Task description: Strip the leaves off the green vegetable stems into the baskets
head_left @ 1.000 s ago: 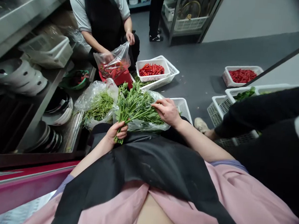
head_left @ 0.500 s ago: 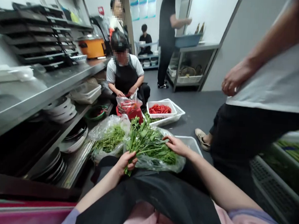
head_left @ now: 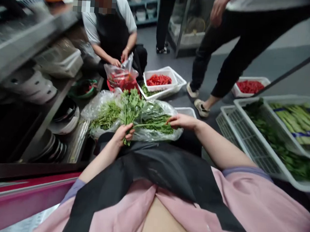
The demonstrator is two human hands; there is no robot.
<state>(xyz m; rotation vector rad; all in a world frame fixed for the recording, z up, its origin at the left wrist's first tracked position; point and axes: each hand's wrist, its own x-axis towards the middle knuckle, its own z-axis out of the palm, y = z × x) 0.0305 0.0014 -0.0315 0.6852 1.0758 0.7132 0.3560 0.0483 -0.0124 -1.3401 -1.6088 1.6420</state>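
Note:
My left hand [head_left: 123, 133] is wrapped round the stems of an upright bunch of leafy greens [head_left: 131, 105]. To the right, my right hand [head_left: 182, 121] has its fingers pinched at the end of a thin green stem [head_left: 151, 124], which stretches across towards the left hand. Beneath it lies a clear plastic bag [head_left: 176, 134] filled with more greens [head_left: 167, 130]. Left of the bunch, a second open plastic bag [head_left: 89, 106] holds thin green stalks [head_left: 105, 116]. What the right fingertips pinch is partly hidden.
A crouching co-worker [head_left: 109, 31] handles a bag of red peppers [head_left: 122, 76] ahead. White baskets hold red chillies [head_left: 159, 80] and, at right, bundled green vegetables [head_left: 300, 119]. A steel shelf [head_left: 22, 39] with stacked dishes runs along the left. Another person's legs [head_left: 222, 57] stand ahead right.
My view has tipped down and turned right. The right hand's fingers have gone from spread over the greens to pinched. The standing person at right has walked further ahead.

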